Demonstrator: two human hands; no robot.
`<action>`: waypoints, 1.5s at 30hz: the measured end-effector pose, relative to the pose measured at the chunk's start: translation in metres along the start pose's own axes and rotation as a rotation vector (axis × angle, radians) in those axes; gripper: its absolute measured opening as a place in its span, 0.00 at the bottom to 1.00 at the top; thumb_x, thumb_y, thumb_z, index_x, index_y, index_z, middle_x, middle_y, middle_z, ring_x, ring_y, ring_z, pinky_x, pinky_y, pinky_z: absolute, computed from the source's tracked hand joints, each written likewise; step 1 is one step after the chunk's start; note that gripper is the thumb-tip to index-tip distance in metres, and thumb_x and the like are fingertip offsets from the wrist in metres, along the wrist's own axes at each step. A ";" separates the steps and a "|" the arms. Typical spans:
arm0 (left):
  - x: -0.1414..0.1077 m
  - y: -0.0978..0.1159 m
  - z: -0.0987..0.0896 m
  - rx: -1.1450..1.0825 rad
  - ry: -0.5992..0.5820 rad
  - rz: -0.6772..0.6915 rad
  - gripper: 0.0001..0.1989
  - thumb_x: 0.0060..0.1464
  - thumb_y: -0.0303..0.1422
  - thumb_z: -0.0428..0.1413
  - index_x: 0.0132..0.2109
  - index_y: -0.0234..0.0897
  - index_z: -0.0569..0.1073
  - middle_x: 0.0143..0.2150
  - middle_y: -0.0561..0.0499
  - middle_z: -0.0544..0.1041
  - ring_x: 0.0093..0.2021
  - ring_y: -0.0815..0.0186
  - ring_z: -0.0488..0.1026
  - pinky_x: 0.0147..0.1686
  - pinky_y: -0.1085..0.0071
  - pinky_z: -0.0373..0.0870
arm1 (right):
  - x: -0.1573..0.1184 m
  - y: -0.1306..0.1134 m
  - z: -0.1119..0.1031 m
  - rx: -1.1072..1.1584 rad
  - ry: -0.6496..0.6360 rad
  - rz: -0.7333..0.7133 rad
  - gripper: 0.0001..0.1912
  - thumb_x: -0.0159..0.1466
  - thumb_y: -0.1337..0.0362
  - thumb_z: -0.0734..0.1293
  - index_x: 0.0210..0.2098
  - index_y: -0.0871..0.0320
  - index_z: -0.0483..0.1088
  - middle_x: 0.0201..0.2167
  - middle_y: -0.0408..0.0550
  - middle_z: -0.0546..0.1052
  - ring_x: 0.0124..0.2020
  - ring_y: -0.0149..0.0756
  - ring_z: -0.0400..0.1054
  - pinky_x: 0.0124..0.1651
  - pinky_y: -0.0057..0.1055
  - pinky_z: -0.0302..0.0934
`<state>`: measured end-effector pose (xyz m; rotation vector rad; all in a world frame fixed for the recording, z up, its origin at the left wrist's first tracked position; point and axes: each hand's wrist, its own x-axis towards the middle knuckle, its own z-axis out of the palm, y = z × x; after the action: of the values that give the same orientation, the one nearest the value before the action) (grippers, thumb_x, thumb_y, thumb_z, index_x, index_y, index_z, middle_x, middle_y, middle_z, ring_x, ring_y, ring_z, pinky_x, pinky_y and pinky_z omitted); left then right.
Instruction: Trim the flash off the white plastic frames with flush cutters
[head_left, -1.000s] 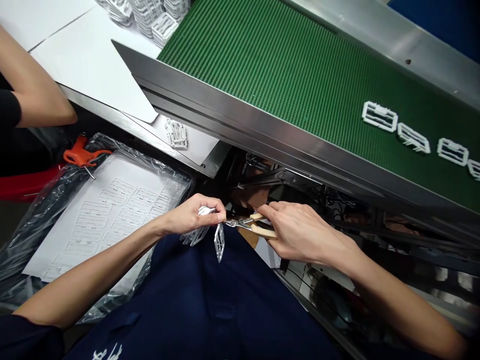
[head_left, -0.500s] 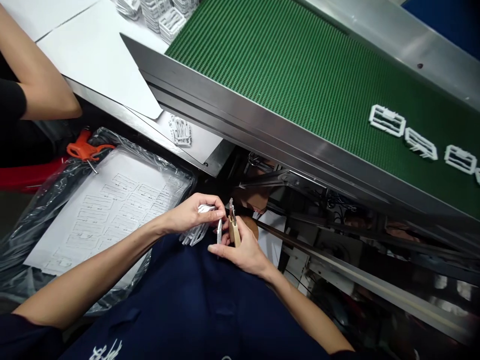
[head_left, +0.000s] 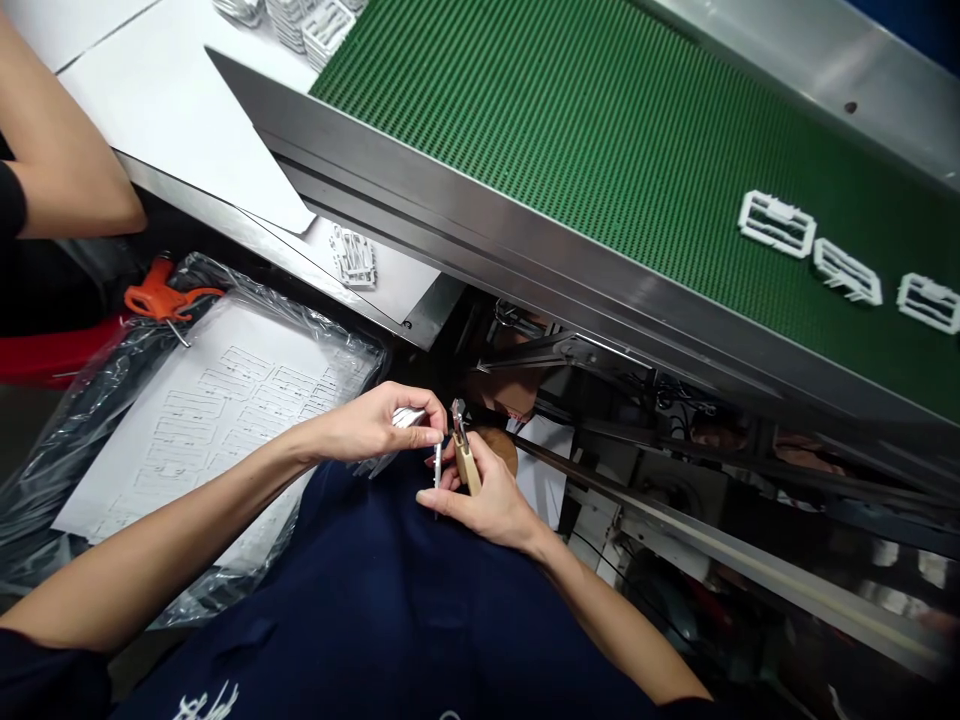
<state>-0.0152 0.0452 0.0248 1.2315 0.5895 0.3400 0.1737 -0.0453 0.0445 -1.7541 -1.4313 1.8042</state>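
Near my body, my left hand (head_left: 386, 422) is closed around several white plastic frames (head_left: 407, 416), its thumb and forefinger at the top of one upright white part (head_left: 437, 466). My right hand (head_left: 487, 497) pinches the lower end of that same part and also holds a pair of cutters with cream handles (head_left: 466, 468). The cutters' metal tips (head_left: 458, 412) point up, a little to the right of my left fingertips. Some of the right fingers are hidden behind the part and the handles.
A green conveyor belt (head_left: 525, 120) with metal sides carries white frames (head_left: 777, 224). Small white parts (head_left: 353, 257) lie at the table corner. An orange tool (head_left: 162, 292) rests by a printed sheet (head_left: 180, 430) on plastic. Another person's arm (head_left: 75, 140) is at upper left.
The view has shifted slightly. The frames in my left hand have tilted and show less below it. Both hands still hold the upright part between them.
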 end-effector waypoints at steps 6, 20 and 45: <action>0.002 0.002 0.001 0.073 -0.013 0.049 0.09 0.58 0.36 0.55 0.35 0.32 0.71 0.35 0.48 0.73 0.35 0.64 0.70 0.37 0.69 0.66 | -0.002 0.001 -0.001 -0.007 -0.024 0.014 0.25 0.51 0.48 0.71 0.40 0.54 0.62 0.27 0.38 0.72 0.28 0.31 0.67 0.35 0.29 0.61; 0.004 -0.002 0.003 0.059 -0.021 -0.007 0.10 0.57 0.37 0.55 0.33 0.33 0.72 0.34 0.48 0.72 0.33 0.65 0.66 0.36 0.69 0.62 | -0.026 -0.033 -0.064 -0.800 0.006 -0.078 0.15 0.60 0.53 0.63 0.44 0.53 0.65 0.37 0.44 0.74 0.35 0.35 0.68 0.36 0.29 0.56; 0.009 0.017 0.001 0.106 -0.215 -0.136 0.07 0.53 0.32 0.56 0.29 0.34 0.71 0.31 0.49 0.74 0.30 0.65 0.67 0.31 0.71 0.61 | -0.027 -0.092 -0.074 -1.317 -0.183 -0.105 0.16 0.61 0.52 0.58 0.37 0.58 0.66 0.30 0.49 0.73 0.29 0.39 0.68 0.27 0.29 0.51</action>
<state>-0.0063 0.0545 0.0387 1.3024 0.5069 0.0607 0.2047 0.0131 0.1459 -1.8234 -3.1083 0.8961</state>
